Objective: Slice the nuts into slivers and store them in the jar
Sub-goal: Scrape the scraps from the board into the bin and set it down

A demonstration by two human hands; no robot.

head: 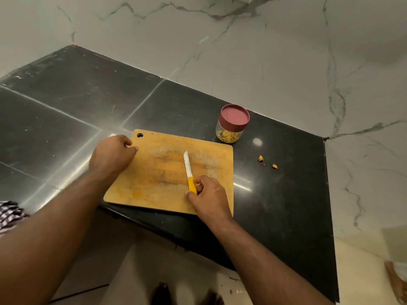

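Observation:
A wooden cutting board (163,172) lies on the black counter near its front edge. My right hand (209,195) grips the yellow handle of a small knife (189,170), whose white blade lies flat on the board and points away from me. My left hand (112,154) rests with curled fingers on the board's left far corner, beside its hanging hole. A clear jar (231,126) with a maroon lid on it stands beyond the board's right far corner and holds yellowish slivers. Two small nut pieces (260,158) (274,166) lie on the counter right of the board.
The black counter (286,194) ends at a right edge and a front edge, with the floor below. White marble walls close the back and right. A bare foot (396,282) shows on the floor at the lower right. Checked cloth shows at the left edge.

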